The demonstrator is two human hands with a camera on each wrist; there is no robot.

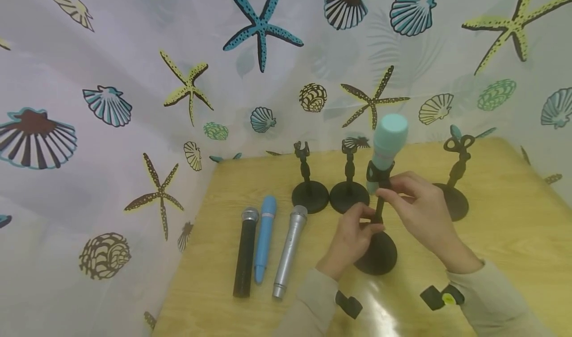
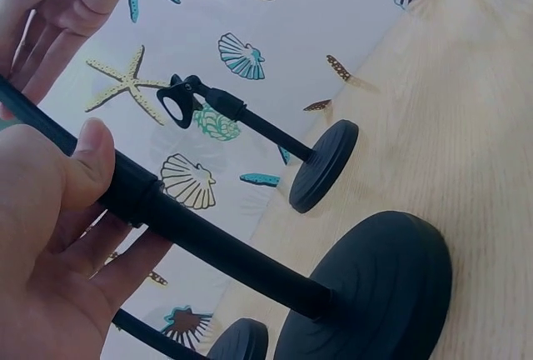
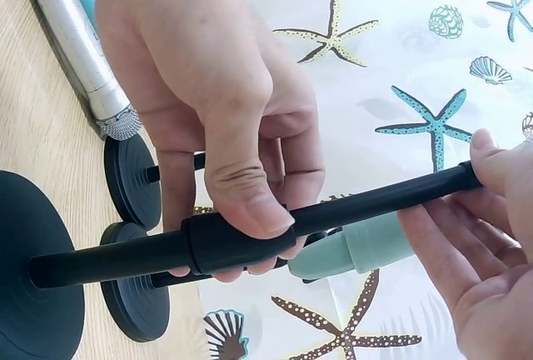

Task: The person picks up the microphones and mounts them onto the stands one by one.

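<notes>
A mint-green microphone (image 1: 390,139) sits head up in the clip of a black desktop microphone stand (image 1: 377,256). My left hand (image 1: 350,240) grips the thick collar midway up the pole; in the right wrist view the thumb of that left hand (image 3: 225,118) lies along the collar (image 3: 204,243). Higher up, just below the clip, my right hand (image 1: 422,210) pinches the thin upper pole (image 3: 383,202) between thumb and fingers. The round base rests on the table. From the left wrist view, the microphone itself is out of sight.
Black, blue and silver microphones (image 1: 245,257) (image 1: 265,237) (image 1: 289,252) lie side by side left of the stand. Behind it stand two black stands (image 1: 310,198) (image 1: 349,198) with unfilled clips, and another stand (image 1: 455,203) to the right. A shell-patterned curtain (image 1: 147,128) borders the wooden table (image 1: 201,277).
</notes>
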